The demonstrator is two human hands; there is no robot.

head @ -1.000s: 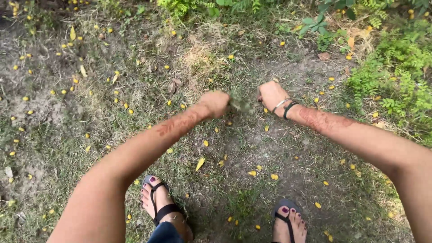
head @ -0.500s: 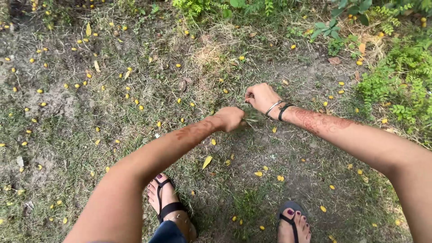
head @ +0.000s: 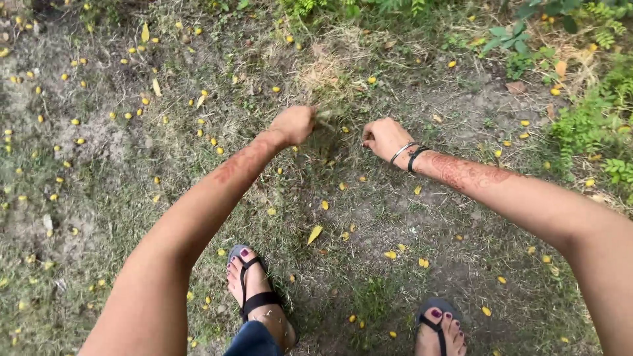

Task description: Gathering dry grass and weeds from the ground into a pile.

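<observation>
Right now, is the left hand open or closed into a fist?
Closed. The left hand is curled into a fist, with a blurred tuft of grass sticking out beside it; fingers are not spread.

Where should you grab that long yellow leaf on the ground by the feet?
Pinch the long yellow leaf at its wider upper end, coming straight down from above. It seems to lie flat and slanted on bare soil between the two sandalled feet, so only the top face is free, and no other leaves crowd that end.
</observation>
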